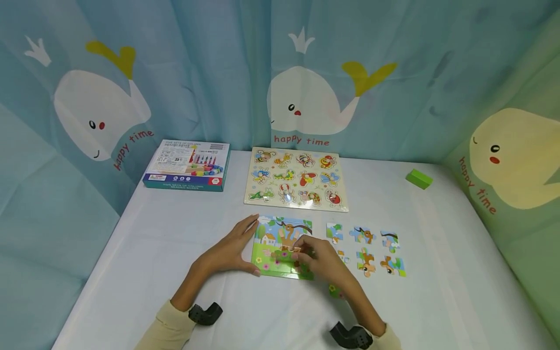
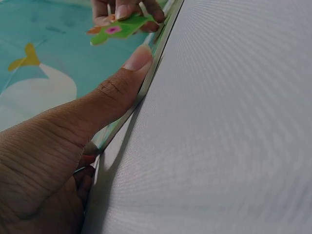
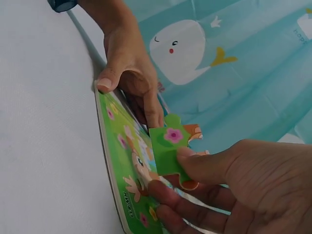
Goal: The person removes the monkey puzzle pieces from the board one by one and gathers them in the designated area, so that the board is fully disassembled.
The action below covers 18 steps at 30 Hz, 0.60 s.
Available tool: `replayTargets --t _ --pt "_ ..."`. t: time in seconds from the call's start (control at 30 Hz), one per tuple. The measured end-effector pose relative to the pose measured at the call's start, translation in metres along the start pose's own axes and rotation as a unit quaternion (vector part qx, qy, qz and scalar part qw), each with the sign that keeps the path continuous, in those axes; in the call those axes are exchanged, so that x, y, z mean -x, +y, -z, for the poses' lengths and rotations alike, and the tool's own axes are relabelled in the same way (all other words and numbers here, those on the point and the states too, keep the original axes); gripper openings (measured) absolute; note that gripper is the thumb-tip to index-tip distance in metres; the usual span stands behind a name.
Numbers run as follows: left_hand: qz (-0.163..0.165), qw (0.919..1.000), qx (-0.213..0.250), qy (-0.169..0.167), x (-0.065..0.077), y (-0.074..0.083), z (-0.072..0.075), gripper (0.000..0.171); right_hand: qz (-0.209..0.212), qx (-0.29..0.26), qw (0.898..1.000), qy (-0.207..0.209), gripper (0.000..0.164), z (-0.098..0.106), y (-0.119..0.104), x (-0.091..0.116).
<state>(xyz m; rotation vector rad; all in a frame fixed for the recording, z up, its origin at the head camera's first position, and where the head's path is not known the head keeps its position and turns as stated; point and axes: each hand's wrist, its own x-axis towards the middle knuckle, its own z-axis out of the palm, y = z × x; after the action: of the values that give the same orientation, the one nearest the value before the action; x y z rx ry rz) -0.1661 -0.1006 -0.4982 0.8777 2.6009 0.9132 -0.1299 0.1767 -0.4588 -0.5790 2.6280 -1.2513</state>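
Observation:
My left hand (image 1: 228,250) grips the left side of a jigsaw puzzle board (image 1: 270,268), thumb at its near corner and fingers along the far part of that side. The board is printed with a house, trees and green grass. Over the board, my right hand (image 1: 324,258) pinches a green jigsaw piece (image 3: 165,152) between thumb and fingers. This piece has a pink flower and bits of orange-brown at its edge. In the right wrist view it is held tilted, close over the board's surface. Part of the board's right side is hidden by the right hand.
Several loose jigsaw pieces (image 1: 366,263) lie right of the board, some partly behind the right forearm. Beyond it lies a wooden insect puzzle (image 1: 295,179). A bead-set box (image 1: 185,165) is at back left, a green block (image 1: 419,179) at back right. Curtains (image 1: 210,73) enclose the table.

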Motion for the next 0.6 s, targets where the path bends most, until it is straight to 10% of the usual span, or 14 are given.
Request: replayTargets --t 0.6 --pt "0.001 0.9997 0.025 0.002 0.0 0.002 0.0 0.131 -0.003 -0.096 0.985 0.144 0.017 0.048 0.018 0.05"
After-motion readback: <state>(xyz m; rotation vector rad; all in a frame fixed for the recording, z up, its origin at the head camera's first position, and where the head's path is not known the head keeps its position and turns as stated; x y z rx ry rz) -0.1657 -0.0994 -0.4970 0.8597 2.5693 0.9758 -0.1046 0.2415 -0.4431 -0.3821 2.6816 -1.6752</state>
